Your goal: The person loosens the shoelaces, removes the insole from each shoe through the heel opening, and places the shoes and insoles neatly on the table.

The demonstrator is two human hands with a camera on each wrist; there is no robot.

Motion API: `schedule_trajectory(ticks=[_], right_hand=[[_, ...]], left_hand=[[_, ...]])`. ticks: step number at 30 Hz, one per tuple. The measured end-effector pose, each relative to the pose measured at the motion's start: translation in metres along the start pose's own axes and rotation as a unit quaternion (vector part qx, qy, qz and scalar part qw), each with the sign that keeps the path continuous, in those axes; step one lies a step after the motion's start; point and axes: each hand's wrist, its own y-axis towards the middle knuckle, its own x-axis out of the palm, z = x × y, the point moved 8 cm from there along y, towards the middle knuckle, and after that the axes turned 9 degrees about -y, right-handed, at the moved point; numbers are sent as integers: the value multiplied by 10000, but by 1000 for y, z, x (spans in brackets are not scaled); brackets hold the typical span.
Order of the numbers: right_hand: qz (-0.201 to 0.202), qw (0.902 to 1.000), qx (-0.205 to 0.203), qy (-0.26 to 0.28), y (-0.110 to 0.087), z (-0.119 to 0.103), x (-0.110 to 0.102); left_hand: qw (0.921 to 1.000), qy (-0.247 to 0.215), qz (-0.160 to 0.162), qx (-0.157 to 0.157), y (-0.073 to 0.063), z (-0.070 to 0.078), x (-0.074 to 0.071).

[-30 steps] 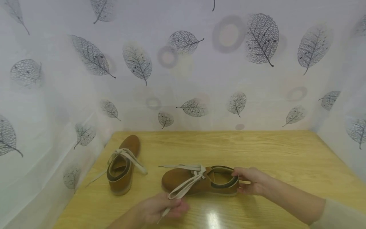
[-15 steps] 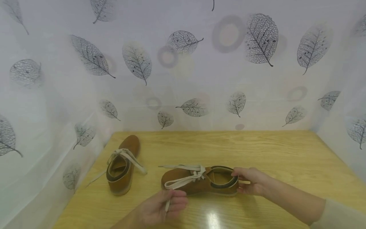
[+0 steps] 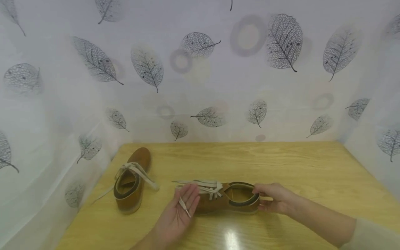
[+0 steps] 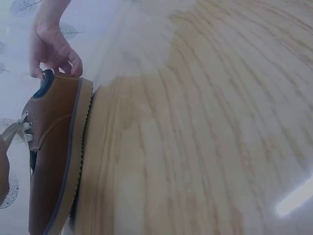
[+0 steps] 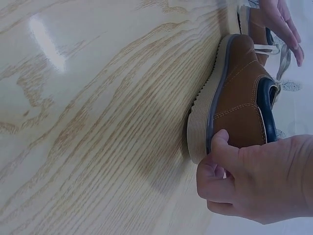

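A brown leather shoe (image 3: 209, 204) lies with its toe to the left, its pale shoelace (image 3: 210, 187) strung through the eyelets. My right hand (image 3: 275, 198) grips the heel, the thumb at the collar in the head view. In the right wrist view, fingers (image 5: 218, 188) curl at the back of the heel. My left hand (image 3: 179, 213) is over the toe, palm up and fingers extended, and hides the toe. It holds the lace near its thumb, and the lace end lies across its fingers; the exact pinch is hard to see.
A second brown shoe (image 3: 129, 198) with a pale tied lace stands at the left, toe pointing away. Both shoes are on a wood-grain table (image 3: 297, 166). Leaf-patterned white sheeting (image 3: 231, 80) rises behind the table and at both sides.
My left hand has moved up from below the toe to over it, turning palm up and carrying the lace loop along. My right hand and the shoe have hardly moved.
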Motion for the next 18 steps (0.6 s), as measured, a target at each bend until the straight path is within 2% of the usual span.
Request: schedule_trajectory(ticks=[7,14,18], right_hand=[[126,9999,52,40,1,1,0],[121,9998,59,141,0,2,1],[103,9997,108,207,-2,3,-1]], left_hand=[[9973,-248,504,463,6,11,0],[9867,-611,1178,936,13,21,-3],[9823,-508,1384,1154,14,29,-5]])
